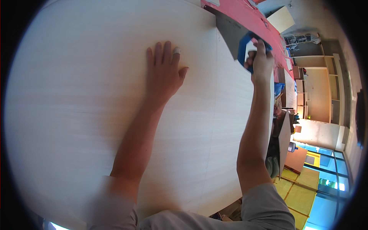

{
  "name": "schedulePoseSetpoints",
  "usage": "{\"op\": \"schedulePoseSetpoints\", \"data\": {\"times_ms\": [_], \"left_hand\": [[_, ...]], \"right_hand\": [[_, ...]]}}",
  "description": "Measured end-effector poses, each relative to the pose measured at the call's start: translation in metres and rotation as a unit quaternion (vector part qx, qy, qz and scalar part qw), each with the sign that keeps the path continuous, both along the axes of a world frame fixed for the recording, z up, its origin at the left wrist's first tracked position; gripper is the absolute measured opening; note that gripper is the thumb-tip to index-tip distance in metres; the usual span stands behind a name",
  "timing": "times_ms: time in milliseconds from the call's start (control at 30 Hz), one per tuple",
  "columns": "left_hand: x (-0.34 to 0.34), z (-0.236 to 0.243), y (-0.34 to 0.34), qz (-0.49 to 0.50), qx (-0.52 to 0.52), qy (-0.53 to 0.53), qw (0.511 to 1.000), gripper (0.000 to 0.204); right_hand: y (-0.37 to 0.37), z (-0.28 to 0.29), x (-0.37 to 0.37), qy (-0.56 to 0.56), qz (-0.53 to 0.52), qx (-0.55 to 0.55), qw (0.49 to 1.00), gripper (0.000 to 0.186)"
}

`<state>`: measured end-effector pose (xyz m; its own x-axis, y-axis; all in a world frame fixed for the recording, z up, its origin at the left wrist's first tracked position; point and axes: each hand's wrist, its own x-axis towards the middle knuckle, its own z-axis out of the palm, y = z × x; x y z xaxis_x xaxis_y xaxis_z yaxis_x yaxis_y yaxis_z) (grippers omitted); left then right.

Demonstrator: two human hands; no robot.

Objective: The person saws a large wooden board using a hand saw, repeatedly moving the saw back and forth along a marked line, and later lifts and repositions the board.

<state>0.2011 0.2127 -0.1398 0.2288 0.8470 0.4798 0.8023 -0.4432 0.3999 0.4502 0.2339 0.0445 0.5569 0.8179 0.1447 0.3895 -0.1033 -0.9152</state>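
A large pale board fills the left and middle of the head view, with a thin pencil-like line running down its right part. My left hand lies flat on it, fingers spread, with a light wrap or band around one finger. At the upper right, my right hand is wrapped around the blue handle of a handsaw. The saw's grey blade points up and left, over the board's far right edge near the upper end of the line. Whether its teeth touch the wood I cannot tell.
Beyond the board's right edge lies a pink-red surface. Wooden shelving stands farther right. Lower down are a leaning brown panel, a water bottle, yellow panels and blue-tinted windows.
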Motion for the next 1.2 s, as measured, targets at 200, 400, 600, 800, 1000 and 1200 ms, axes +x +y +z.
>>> {"op": "schedulePoseSetpoints", "data": {"times_ms": [200, 400, 600, 800, 1000, 1200], "left_hand": [[0.007, 0.006, 0.011, -0.008, 0.006, 0.008, 1.0, 0.067], [-0.001, 0.006, 0.014, 0.005, 0.024, 0.019, 1.0, 0.067], [-0.002, 0.0, 0.004, -0.003, 0.01, 0.001, 1.0, 0.067], [0.018, 0.011, 0.006, -0.021, -0.006, 0.011, 1.0, 0.066], [0.0, 0.011, 0.016, -0.008, 0.01, 0.019, 1.0, 0.065], [0.001, 0.0, 0.008, -0.013, 0.011, -0.005, 1.0, 0.065]], "right_hand": [[0.082, -0.03, 0.017, -0.037, 0.013, -0.012, 0.999, 0.028], [-0.065, 0.059, -0.011, 0.037, -0.01, -0.039, 0.999, 0.034], [-0.088, 0.062, -0.023, -0.013, -0.036, -0.051, 0.998, 0.037], [0.054, -0.03, 0.028, -0.035, 0.005, 0.016, 0.999, 0.036], [-0.037, 0.028, 0.0, 0.051, 0.002, -0.018, 0.999, 0.035], [-0.122, 0.052, -0.031, 0.017, -0.043, -0.027, 0.999, 0.033]]}}
